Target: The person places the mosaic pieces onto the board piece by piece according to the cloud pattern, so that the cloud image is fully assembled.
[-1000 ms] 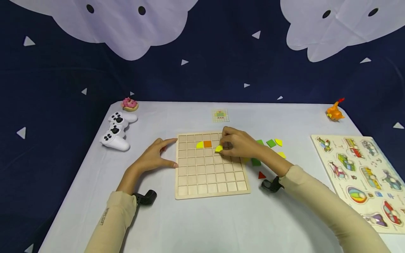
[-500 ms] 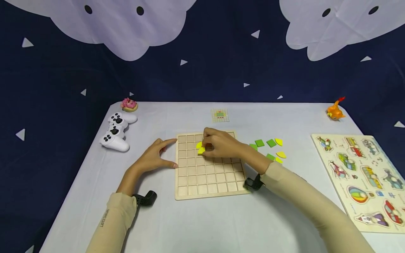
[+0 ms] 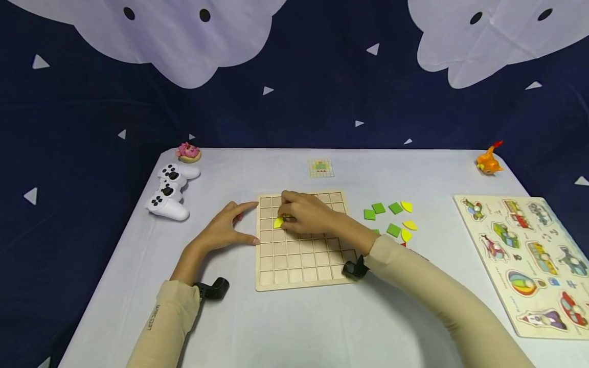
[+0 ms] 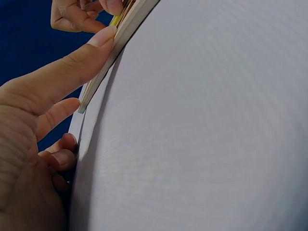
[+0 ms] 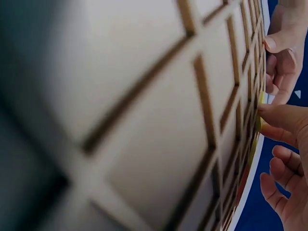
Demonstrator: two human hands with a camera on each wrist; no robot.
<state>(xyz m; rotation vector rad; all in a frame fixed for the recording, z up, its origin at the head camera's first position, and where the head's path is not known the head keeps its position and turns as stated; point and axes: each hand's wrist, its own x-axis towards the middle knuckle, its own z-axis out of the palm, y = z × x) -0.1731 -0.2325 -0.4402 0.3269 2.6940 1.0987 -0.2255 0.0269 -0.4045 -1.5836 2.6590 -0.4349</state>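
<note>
Progress looks early: the square wooden grid board (image 3: 301, 240) on the pale grey tabletop (image 3: 285, 327) shows nearly all its cells bare, and the only piece plainly over it is the yellow quarter-round tile (image 3: 278, 222) pinched between the thumb and fingers of the right hand (image 3: 306, 214) above the upper left cells. The left hand (image 3: 225, 227) rests on the tabletop with straight, relaxed fingers (image 4: 79, 65), thumb and forefinger touching the board's left edge and holding nothing. To the right of the board lie loose pieces, well apart from the hands: green square tiles (image 3: 378, 208) and yellow curved tiles (image 3: 407, 206), with a sliver of a red piece (image 3: 404, 244) showing beside the right sleeve. A small printed pattern card (image 3: 320, 167) lies beyond the board's far edge. Judging by the bare cells and the loose pieces, most of the filling remains. The right hand covers several upper cells, so whether other tiles sit beneath it cannot be told, nor whether the yellow tile is seated in a cell or just above it. The right wrist view is blurred, showing only grid lines and a yellow edge at the fingertips (image 5: 281, 118); the card's design is too small to read.
</note>
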